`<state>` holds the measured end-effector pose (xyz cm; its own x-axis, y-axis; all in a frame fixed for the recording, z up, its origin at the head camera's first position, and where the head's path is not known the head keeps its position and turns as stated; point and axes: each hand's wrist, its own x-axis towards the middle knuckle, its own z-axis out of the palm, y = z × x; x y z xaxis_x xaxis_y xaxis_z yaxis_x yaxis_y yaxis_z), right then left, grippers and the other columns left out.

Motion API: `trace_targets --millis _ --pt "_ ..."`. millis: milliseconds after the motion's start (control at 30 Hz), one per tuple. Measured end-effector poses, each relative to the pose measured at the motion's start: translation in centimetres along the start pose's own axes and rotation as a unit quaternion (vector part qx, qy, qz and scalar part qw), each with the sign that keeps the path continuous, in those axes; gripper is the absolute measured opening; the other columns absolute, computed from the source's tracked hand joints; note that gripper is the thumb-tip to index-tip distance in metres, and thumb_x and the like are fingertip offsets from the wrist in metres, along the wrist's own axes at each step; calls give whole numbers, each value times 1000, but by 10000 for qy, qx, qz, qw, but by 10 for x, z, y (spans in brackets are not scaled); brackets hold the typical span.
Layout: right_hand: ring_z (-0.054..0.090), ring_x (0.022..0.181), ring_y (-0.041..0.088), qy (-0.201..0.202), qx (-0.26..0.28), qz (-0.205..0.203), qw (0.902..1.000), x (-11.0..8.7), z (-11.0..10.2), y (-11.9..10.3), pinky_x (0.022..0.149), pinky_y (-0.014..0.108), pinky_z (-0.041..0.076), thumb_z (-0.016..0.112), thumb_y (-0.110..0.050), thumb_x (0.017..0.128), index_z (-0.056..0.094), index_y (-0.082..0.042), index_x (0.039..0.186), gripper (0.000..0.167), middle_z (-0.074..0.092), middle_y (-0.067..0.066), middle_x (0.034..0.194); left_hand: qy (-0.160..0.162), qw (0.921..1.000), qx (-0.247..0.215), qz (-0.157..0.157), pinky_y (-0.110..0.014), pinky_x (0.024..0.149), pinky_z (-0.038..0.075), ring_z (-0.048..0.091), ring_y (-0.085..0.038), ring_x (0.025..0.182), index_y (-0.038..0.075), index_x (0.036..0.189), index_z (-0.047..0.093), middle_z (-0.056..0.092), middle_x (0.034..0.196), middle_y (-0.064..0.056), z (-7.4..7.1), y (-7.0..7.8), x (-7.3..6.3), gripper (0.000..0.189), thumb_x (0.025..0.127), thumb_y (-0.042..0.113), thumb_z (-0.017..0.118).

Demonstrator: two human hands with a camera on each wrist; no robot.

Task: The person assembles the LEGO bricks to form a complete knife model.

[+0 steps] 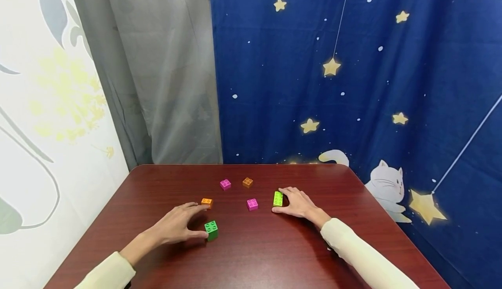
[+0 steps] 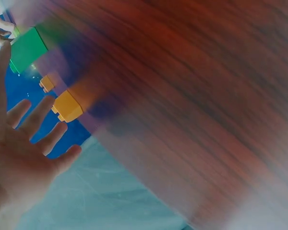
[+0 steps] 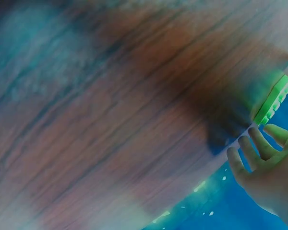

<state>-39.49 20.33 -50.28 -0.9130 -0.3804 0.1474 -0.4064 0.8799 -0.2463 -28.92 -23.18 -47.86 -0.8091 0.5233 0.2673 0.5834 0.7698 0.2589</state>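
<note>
In the head view my left hand (image 1: 176,224) is spread over the table's left half, its thumb tip beside the dark green block (image 1: 211,230); whether they touch I cannot tell. Its fingers reach toward an orange two-stud block (image 1: 207,202), and the left wrist view shows these fingers (image 2: 43,115) apart and uncurled. My right hand (image 1: 297,203) lies at the lime green block (image 1: 278,198), thumb near the block's close end and index finger near its far end. The right wrist view has extended fingers (image 3: 249,152) beside this lime block, contact unclear.
A pink block (image 1: 252,204) lies between the hands. Farther back are a second pink block (image 1: 225,184) and a brownish-orange block (image 1: 247,182). The dark red table (image 1: 251,254) ends at the grey (image 1: 180,84) and blue star-patterned curtains (image 1: 270,84).
</note>
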Motion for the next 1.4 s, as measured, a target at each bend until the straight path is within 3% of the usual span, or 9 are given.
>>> trace_targets --millis 367,533,700,933,1200,1400 --pt "57 120 26 216 179 -66 9996 5 4 -7 99 50 50 77 -66 83 62 -12 144 83 61 9 135 -140 9996 -229 25 -52 95 53 65 -25 118 20 130 72 70 125 -2 6 3 3 68 82 68 78" --pt "57 116 24 301 266 -107 9991 6 6 -5 96 47 51 78 -58 86 66 -13 138 70 63 8 131 -197 9991 -365 -14 -43 87 54 65 -14 104 28 116 76 71 109 13 8 3 4 52 80 66 80" --pt "57 112 24 310 363 -172 9987 5 5 -4 92 46 52 81 -49 86 67 -15 138 63 61 8 126 -393 9958 -820 -51 -32 77 52 63 -8 86 28 108 77 69 96 21 8 3 9 39 82 56 85" --pt "56 107 22 143 386 -260 9988 2 0 -1 85 40 49 78 -34 89 65 -20 142 56 59 7 120 -635 9897 -1284 -35 -28 76 53 65 -7 82 25 110 75 72 92 17 9 2 14 31 86 43 85" --pt "63 108 28 165 802 -475 9955 2 -6 3 92 47 51 78 -16 89 63 -5 140 54 67 13 121 -754 9791 -1888 -13 -34 84 59 71 -10 92 17 114 74 75 99 10 10 2 19 30 89 31 84" --pt "66 104 24 190 983 -219 9947 5 -5 7 92 44 53 83 -30 88 63 -1 139 62 70 11 118 -840 9722 -2177 -167 -39 88 59 73 -15 98 14 116 73 76 103 4 12 0 24 32 90 28 84"
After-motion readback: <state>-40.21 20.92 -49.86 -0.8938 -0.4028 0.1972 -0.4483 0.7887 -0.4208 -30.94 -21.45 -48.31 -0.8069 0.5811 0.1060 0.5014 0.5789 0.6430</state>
